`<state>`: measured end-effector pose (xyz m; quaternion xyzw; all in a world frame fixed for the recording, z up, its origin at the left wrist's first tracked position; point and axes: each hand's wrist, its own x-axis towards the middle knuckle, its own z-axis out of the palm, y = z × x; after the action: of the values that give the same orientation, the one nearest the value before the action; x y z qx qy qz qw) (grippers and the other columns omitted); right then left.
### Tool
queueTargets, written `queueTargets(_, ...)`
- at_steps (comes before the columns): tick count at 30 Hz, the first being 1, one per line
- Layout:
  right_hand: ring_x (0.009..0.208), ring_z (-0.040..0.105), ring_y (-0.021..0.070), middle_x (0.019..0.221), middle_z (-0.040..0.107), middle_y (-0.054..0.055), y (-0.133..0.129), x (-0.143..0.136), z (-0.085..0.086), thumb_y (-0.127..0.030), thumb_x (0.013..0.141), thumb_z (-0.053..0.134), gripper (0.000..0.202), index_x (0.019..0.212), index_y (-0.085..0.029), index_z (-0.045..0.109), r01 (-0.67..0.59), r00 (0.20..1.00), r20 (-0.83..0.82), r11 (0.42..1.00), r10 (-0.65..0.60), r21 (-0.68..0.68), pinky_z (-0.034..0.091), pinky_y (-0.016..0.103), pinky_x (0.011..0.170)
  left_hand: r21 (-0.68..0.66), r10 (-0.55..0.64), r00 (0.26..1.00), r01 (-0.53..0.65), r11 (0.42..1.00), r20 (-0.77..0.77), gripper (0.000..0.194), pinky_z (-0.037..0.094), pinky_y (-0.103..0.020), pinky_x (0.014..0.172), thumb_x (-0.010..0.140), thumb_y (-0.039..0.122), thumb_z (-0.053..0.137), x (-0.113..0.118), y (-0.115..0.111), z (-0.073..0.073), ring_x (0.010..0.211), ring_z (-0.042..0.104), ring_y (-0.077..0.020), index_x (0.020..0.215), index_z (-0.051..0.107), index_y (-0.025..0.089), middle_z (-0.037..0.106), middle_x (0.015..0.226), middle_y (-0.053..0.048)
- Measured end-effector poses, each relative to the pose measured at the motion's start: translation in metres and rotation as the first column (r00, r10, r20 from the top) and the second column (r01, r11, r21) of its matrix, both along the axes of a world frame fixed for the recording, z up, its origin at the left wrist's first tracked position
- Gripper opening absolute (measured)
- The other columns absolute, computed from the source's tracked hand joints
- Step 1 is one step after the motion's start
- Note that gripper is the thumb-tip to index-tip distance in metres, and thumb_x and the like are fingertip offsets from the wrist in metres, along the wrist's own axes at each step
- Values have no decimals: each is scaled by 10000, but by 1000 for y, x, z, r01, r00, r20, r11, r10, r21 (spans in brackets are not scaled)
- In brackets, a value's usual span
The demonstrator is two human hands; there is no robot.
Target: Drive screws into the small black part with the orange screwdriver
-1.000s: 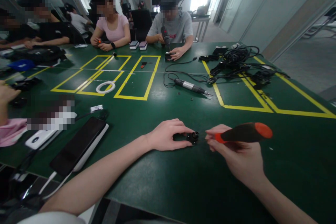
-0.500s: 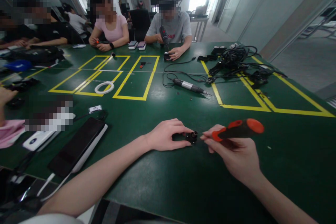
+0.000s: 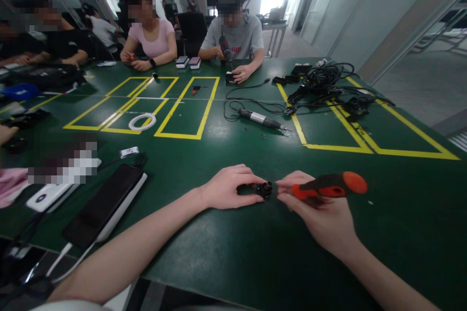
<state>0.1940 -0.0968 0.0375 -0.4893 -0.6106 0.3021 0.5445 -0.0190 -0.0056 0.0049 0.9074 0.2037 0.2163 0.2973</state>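
Thumb and fingers of my left hand (image 3: 233, 187) pinch a small black part (image 3: 264, 189) on the green table (image 3: 219, 243). A short round piece stands up on the part's right side. Just right of it, my right hand (image 3: 317, 214) holds a screwdriver (image 3: 328, 187) with an orange and black handle, lying nearly level, its butt end to the right. The fingertips of my right hand are close together beside the black part; whether they pinch something small cannot be made out.
A phone (image 3: 104, 204) on a white power bank lies left of my left forearm. Beyond my hands are a corded electric screwdriver (image 3: 259, 117), a white ring of tape (image 3: 142, 121), yellow tape outlines and tangled black cables (image 3: 324, 82). Several people sit across the table.
The screwdriver handle has tilted down to nearly level and turned a little in my right hand. My left hand still pinches the black part. The whole view has shifted slightly.
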Motion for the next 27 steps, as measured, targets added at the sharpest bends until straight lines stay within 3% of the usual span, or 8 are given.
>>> queueTargets(2,585,691,185,762,773,67,0,3,1,-414,789,871,226,836,-199,822,15,1000,-14,999,-15,-37,616,293,533,0,-4,1000,4,1000,2,359,514,-310,871,969,438,685,0,0,0,950,666,-202,1220,731,185,740,1013,-81)
queueTargets(7,527,683,172,666,745,46,-1,3,7,-344,872,797,173,791,-193,773,-127,992,-27,989,125,-77,600,273,513,22,-11,1000,11,1000,23,352,503,-313,862,960,411,699,0,1,-1,936,662,-200,1221,727,176,741,1005,-77)
queueTargets(12,716,736,211,816,775,66,0,2,5,-349,835,825,150,783,-217,775,-32,999,45,998,30,47,635,305,653,19,-4,1000,4,1000,-3,375,512,-315,859,920,394,743,-1,1,-1,948,664,-207,1232,724,186,743,1023,-77)
queueTargets(19,574,693,172,728,774,62,-3,1,3,-374,897,774,178,854,-203,799,-60,998,-7,998,60,-28,608,275,559,19,-3,1000,4,1000,-22,391,520,-321,884,890,351,774,-2,2,-3,956,666,-207,1249,714,208,739,1034,-66)
queueTargets(23,625,709,171,816,788,76,-2,-3,6,-382,865,810,180,855,-202,805,-89,988,-130,995,82,-46,640,278,595,35,-10,1000,10,999,7,344,515,-317,859,922,338,734,-2,1,-2,932,663,-204,1229,721,185,733,1002,-67)
queueTargets(27,684,719,185,849,770,73,-1,-2,4,-297,855,805,99,801,-215,816,-53,994,-95,999,53,1,629,274,583,41,-12,1000,11,999,10,369,517,-318,849,910,344,737,-1,1,-1,940,662,-210,1238,720,178,734,1022,-76)
